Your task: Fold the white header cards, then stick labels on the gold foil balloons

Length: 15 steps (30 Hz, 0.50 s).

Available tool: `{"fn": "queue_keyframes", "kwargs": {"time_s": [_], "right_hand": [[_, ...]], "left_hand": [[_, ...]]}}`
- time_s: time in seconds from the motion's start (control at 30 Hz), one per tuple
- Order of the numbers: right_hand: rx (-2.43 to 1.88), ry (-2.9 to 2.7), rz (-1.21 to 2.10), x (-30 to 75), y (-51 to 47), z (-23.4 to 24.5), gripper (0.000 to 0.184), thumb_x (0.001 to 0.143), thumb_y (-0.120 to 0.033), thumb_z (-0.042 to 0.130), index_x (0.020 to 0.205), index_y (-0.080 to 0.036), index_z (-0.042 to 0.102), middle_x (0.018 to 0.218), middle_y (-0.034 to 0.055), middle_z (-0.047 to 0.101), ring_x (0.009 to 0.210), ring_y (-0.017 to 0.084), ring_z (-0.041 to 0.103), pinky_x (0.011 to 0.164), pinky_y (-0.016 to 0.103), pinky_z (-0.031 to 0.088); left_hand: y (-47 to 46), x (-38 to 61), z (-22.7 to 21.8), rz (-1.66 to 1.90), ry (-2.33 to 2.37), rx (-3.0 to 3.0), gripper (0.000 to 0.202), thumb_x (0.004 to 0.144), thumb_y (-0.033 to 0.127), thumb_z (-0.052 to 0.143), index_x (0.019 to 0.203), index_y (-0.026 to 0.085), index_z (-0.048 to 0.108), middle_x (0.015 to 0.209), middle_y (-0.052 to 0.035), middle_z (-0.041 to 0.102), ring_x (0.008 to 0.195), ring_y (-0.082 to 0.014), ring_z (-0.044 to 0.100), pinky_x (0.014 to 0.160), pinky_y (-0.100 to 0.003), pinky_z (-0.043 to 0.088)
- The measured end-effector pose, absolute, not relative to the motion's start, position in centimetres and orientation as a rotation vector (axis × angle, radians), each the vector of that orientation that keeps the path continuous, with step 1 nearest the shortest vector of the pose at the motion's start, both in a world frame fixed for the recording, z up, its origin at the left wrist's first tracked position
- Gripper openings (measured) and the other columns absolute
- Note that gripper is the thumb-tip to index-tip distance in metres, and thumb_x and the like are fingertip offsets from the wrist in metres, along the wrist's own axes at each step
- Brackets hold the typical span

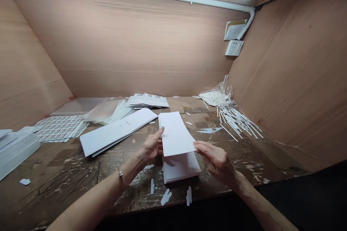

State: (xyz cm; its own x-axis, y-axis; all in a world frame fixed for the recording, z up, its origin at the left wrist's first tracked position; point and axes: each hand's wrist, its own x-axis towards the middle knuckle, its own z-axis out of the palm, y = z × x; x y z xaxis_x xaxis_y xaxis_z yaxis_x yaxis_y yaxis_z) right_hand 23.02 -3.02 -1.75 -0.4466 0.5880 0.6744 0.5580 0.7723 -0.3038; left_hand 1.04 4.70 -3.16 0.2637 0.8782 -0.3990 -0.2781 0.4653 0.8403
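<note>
A long white card [175,133] is lifted at its near end above a stack of similar white cards [181,169] lying on the worn wooden bench [67,166]. My left hand [151,148] pinches the card's near left edge, thumb on top. My right hand [215,158] pinches its near right corner. Both hands have fingers closed on the card. A second, longer stack of white cards [116,131] lies at an angle just left of my left hand.
Printed sheets [60,128] and clear plastic bags [101,110] lie at the left, folded leaflets [148,100] at the back. White sticks [238,121] spill from a bag [217,95] at the right. White trays [15,148] sit far left. Paper scraps [166,196] litter the front edge.
</note>
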Motion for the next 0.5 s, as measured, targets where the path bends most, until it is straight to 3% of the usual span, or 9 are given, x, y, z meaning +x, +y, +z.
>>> {"fn": "queue_keyframes", "kwargs": {"time_s": [0.1, 0.17, 0.33, 0.4, 0.5], "right_hand": [[-0.767, -2.217, 0.13, 22.8, -4.2, -2.1, 0.03, 0.08, -0.005, 0.043, 0.105, -0.016, 0.055, 0.106, 0.0124, 0.059, 0.099, 0.019, 0.056, 0.082, 0.03, 0.047], [-0.822, -2.163, 0.311, 23.0, -4.6, -2.3, 0.024, 0.079, -0.013, 0.05, 0.102, -0.017, 0.056, 0.102, 0.0104, 0.061, 0.094, 0.019, 0.058, 0.08, 0.03, 0.048], [-1.192, -1.369, 1.01, 23.6, -2.4, -1.4, 0.036, 0.074, -0.036, 0.059, 0.103, -0.015, 0.055, 0.095, 0.0103, 0.062, 0.075, 0.019, 0.061, 0.062, 0.031, 0.052], [-1.138, -1.206, 1.227, 23.1, -1.0, -1.2, 0.039, 0.068, -0.037, 0.064, 0.099, -0.014, 0.057, 0.094, 0.0103, 0.062, 0.075, 0.019, 0.061, 0.062, 0.031, 0.051], [-1.046, -1.17, 1.28, 21.7, 0.0, -1.3, 0.035, 0.062, -0.033, 0.069, 0.091, -0.013, 0.062, 0.09, 0.0084, 0.064, 0.077, 0.021, 0.06, 0.064, 0.031, 0.05]], "left_hand": [[5.8, 2.0, -3.6, 0.947, 0.982, 0.594, 0.017, 0.068, 0.017, 0.062, 0.08, 0.006, 0.058, 0.065, -0.0095, 0.063, 0.055, -0.0177, 0.06, 0.056, -0.031, 0.051], [5.9, 2.0, -3.4, 0.963, 0.981, 0.608, 0.017, 0.063, 0.01, 0.064, 0.079, 0.006, 0.059, 0.065, -0.0087, 0.064, 0.053, -0.0168, 0.059, 0.055, -0.03, 0.05], [3.4, 1.5, -2.0, 0.968, 0.706, 0.868, 0.032, 0.06, 0.021, 0.07, 0.088, 0.007, 0.062, 0.076, -0.01, 0.066, 0.059, -0.0174, 0.06, 0.056, -0.027, 0.047], [2.1, 1.5, -1.5, 0.837, 0.634, 0.965, 0.036, 0.062, 0.026, 0.069, 0.091, 0.007, 0.063, 0.079, -0.012, 0.066, 0.062, -0.0188, 0.061, 0.057, -0.027, 0.046], [1.1, 1.6, -1.2, 0.685, 0.665, 1.014, 0.034, 0.06, 0.027, 0.069, 0.087, 0.006, 0.065, 0.077, -0.0121, 0.066, 0.062, -0.0199, 0.06, 0.058, -0.029, 0.045]]}}
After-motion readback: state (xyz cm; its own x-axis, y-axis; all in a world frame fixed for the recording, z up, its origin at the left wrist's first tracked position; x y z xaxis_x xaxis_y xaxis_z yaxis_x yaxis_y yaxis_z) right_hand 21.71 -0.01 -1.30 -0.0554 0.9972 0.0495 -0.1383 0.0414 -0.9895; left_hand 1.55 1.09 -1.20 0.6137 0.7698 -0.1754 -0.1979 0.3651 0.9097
